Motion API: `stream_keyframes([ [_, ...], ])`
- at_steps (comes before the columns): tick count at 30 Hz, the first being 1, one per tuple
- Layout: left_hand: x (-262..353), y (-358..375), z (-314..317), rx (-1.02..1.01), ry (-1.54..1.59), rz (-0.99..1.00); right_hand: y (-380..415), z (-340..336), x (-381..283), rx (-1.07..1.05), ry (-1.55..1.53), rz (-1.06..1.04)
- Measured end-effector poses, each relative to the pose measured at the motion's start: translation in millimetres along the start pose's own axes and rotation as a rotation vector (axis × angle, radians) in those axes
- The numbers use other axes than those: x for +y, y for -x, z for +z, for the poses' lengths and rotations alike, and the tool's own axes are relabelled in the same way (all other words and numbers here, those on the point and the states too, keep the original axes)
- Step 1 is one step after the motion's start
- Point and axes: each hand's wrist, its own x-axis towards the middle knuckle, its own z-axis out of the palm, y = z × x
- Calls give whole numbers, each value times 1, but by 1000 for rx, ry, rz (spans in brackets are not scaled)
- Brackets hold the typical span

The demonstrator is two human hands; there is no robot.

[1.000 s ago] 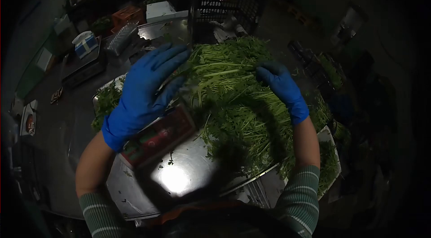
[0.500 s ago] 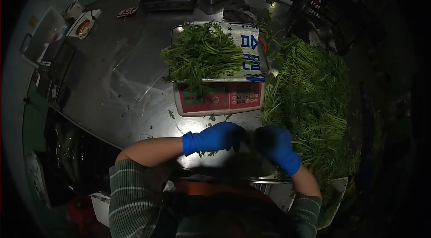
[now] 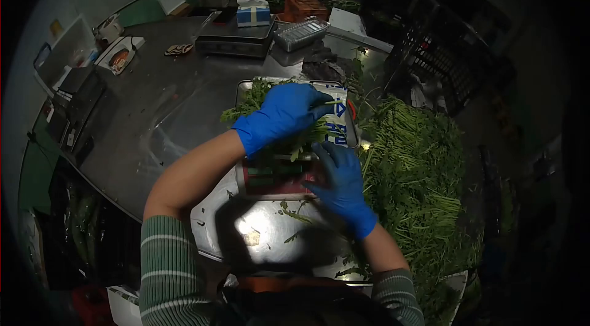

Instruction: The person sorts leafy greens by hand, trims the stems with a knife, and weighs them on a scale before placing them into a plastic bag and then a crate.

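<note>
My left hand (image 3: 284, 112), in a blue glove, is over the tray of the scale. Its fingers curl round a bunch of leafy greens (image 3: 251, 97), with a pale stem showing by the fingertips. My right hand (image 3: 344, 183), also gloved in blue, is at the front right of the scale with fingers and thumb apart, and nothing shows in it. Beneath both hands stands the scale (image 3: 255, 186) with a red front panel, partly hidden. A white sheet with blue characters (image 3: 337, 131) covers part of its tray.
A large heap of greens (image 3: 418, 172) fills the right side of the metal table (image 3: 178, 105). Loose sprigs (image 3: 295, 212) lie in front of the scale. Farther back are another scale (image 3: 230, 46), a tissue box (image 3: 253, 14), clear plastic trays (image 3: 302, 34) and a black crate (image 3: 452, 68).
Both hands have moved forward from the near table edge. My left hand is now on the greens on the scale; my right hand has opened beside it. The view has tilted up.
</note>
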Motion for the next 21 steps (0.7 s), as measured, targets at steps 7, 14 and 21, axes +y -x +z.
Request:
stream_keyframes([
  [7, -52, 41, 37, -358, -107, 14, -15, 25, 45, -47, -94, 94],
  [14, -115, 7, 49, -540, 360, -265, -49, 37, 27, 29, -9, -66],
  [21, -117, -42, 50, -431, 217, -81, -30, 80, 43, -190, -212, 103],
])
